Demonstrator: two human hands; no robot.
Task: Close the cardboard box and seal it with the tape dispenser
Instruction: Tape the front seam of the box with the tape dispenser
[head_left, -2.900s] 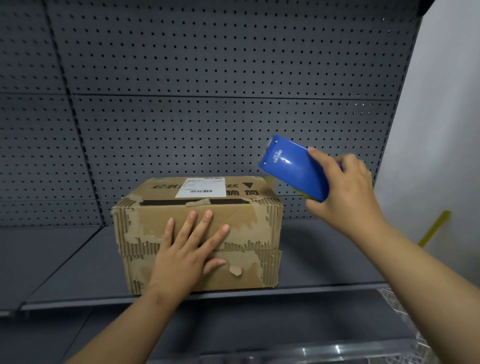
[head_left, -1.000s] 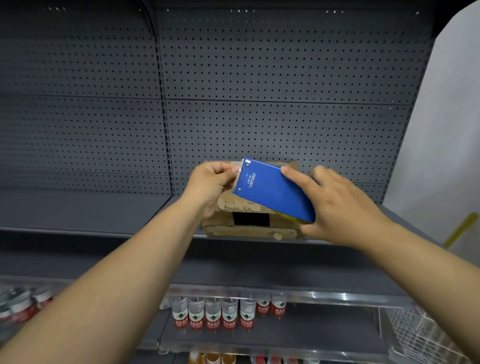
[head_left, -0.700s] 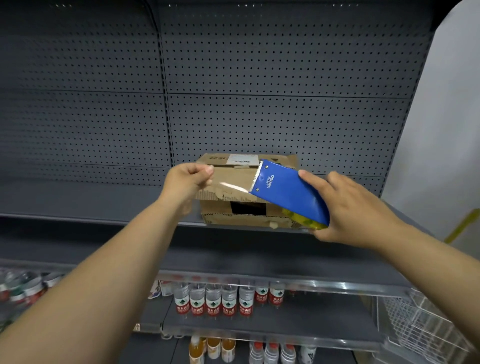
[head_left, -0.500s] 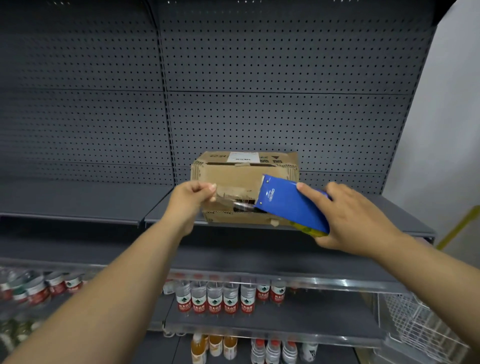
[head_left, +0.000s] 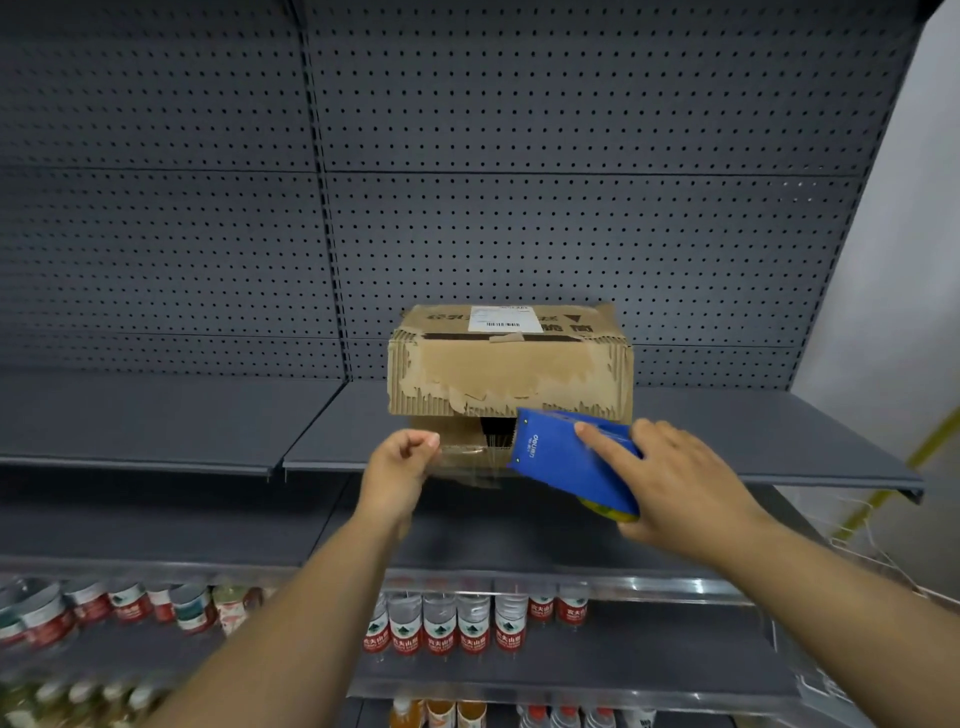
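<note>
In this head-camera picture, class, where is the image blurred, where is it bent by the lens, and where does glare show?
Head view: the left hand and the bottles at lower left are smeared by motion; the cardboard box is fairly sharp. Head view: the shelf edges and pegboard lines bow, a wide-angle effect. Head view: glare streaks the clear tape and the lower shelf's clear rail.
</note>
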